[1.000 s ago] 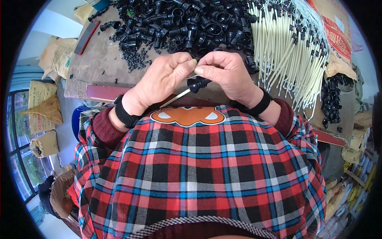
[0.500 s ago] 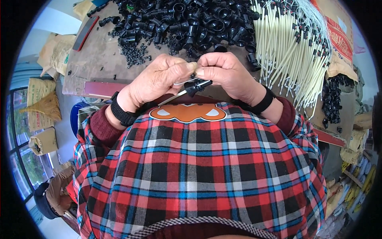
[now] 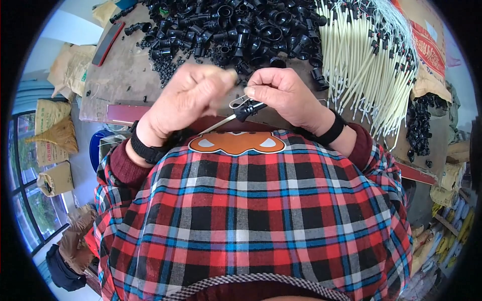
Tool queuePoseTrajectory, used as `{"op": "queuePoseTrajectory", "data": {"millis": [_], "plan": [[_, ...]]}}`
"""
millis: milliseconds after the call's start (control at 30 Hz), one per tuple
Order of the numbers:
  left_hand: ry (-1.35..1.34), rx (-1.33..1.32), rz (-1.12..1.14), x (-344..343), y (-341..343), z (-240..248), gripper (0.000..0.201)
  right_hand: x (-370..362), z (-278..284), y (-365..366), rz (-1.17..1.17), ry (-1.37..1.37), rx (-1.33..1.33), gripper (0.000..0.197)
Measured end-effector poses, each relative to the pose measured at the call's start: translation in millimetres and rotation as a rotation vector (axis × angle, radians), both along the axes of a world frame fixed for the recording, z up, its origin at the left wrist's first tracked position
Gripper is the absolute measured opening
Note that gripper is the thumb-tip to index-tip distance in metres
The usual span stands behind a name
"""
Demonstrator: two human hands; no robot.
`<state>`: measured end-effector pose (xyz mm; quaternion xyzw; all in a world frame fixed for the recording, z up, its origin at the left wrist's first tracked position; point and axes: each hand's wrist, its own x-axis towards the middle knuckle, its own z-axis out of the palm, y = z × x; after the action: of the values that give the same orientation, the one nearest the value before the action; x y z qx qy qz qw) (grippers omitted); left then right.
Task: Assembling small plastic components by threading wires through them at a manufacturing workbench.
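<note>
My right hand [image 3: 283, 95] pinches a thin white cord between thumb and forefinger. A loop of this cord [image 3: 236, 104] hangs out to the left of the fingertips. Just below lies a black plastic fitting [image 3: 245, 111] on a pale tube [image 3: 218, 124], close to my apron at the table's front edge. Up and left of the loop, my left hand [image 3: 191, 95] has curled fingers, blurred by motion. Whatever sits between its thumb and fingers, if anything, cannot be made out.
A heap of black plastic fittings [image 3: 226, 35] covers the far table [image 3: 120, 83], with small black pieces [image 3: 168, 65] at its near left side. To the right lie many pale tubes [image 3: 366, 65] with white threads. A red and black bar [image 3: 108, 44] rests at the far left.
My left hand has drawn away to the left from my right fingertips. The cord now shows as a loop below them. My right hand stays nearly in place.
</note>
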<state>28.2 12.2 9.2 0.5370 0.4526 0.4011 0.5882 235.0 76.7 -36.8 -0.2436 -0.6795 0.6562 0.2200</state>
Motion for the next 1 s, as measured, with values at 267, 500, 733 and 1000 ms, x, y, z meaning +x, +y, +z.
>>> {"op": "queuePoseTrajectory", "data": {"millis": [267, 500, 733, 1000], "plan": [[0.262, -0.012, -0.135, 7, -3, 28, 0.043, 0, -2, -3, -0.108, -0.035, 0.077, 0.011], [0.468, 0.186, -0.082, 22, 10, 2, 0.043, 2, 0, -3, -0.105, 0.102, -0.170, 0.010], [0.468, 0.126, -0.032, 20, 11, 0, 0.041, 1, 8, -2, -0.092, 0.100, -0.247, 0.009], [0.643, 0.228, 0.084, 25, 10, -10, 0.034, -2, -2, -1, -0.099, 0.154, -0.117, 0.007]]}}
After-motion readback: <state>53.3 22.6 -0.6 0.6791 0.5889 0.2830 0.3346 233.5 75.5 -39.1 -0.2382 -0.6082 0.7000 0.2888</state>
